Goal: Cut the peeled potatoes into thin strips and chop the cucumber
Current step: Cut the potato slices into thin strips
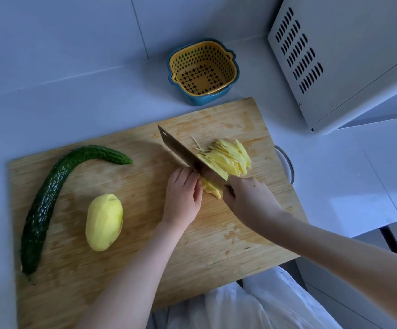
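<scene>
— White countertop (74,98), kitchen corner. Wooden cutting board (145,233) lies on it, set slightly askew.
— Logged. Left part of the board?
— Cucumber (48,198), whole, dark green, curved, running along the left edge. Beside it is a whole peeled potato (104,222), not touching the cucumber.
— Hands?
— Left hand (183,193) has its fingers curled down over a small uncut potato piece (210,187), pinning it to the board. The knuckles are against the flat of the cleaver (180,150). Right hand (247,198) is wrapped round the cleaver's handle, which is mostly hidden in the fist.
— Blade?
— It runs diagonally, tip pointing away from the person and to the left. It sits between the potato piece and the cut stock. Cannot tell whether the edge meets the wood.
— Cut stock?
— Potato strips (228,157), thin and pale yellow, piled on the far right part of the board, lying against the blade's right face. A few stray slivers lie just beyond the pile.
— Off the board?
— Yellow perforated basket (202,70) nested in a blue bowl (202,99), just past the far edge. White vented appliance (346,67) at far right.
</scene>
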A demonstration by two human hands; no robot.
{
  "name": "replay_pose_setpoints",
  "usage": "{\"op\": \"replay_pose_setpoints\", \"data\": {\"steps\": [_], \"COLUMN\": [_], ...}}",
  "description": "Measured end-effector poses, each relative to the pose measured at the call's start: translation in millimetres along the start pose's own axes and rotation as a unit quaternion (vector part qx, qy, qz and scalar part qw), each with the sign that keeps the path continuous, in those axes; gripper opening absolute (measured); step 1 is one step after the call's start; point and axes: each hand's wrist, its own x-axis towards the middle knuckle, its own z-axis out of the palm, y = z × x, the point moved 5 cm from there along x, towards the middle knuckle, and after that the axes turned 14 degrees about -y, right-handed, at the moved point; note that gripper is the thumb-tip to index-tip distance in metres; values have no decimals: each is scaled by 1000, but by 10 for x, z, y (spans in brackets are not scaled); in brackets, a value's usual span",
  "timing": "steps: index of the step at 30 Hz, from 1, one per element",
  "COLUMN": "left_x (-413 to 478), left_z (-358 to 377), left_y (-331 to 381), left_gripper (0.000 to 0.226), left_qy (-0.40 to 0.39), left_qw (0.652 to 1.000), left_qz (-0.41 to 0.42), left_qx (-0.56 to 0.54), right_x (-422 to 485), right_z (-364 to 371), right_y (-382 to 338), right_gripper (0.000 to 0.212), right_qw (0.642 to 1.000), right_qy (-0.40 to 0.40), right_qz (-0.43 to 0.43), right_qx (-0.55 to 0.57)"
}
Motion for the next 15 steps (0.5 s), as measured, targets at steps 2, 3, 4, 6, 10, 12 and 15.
{"op": "replay_pose_setpoints", "data": {"steps": [2,3,4,6,10,12,15], "left_x": [-7,-2,-3,-16,-23,-20,-26], "left_z": [-7,-11,-20,-31,-17,-20,-49], "left_y": [-9,-12,-6,6,-5,-19,0], "left_gripper": [16,16,15,14,11,6,6], "left_qy": [6,7,8,11,7,6,6], "left_qw": [1000,1000,1000,1000,1000,1000,999], "left_qz": [0,-1,-2,-5,2,-8,-20], "left_qx": [-6,-9,-13,-14,-14,-20,-27], "right_x": [-100,-118,-93,15,-57,-115,-12], "right_z": [37,64,84,75,6,66,98], "right_y": [49,48,34,-11,41,29,-33], "right_gripper": [26,24,24,29,29,25,25], "right_qw": [1000,1000,1000,1000,1000,1000,1000], "right_qy": [-2,-9,-13,-16,-12,-20,-16], "right_qz": [6,9,13,12,3,3,2], "right_qx": [0,-3,-4,-5,15,16,20]}}
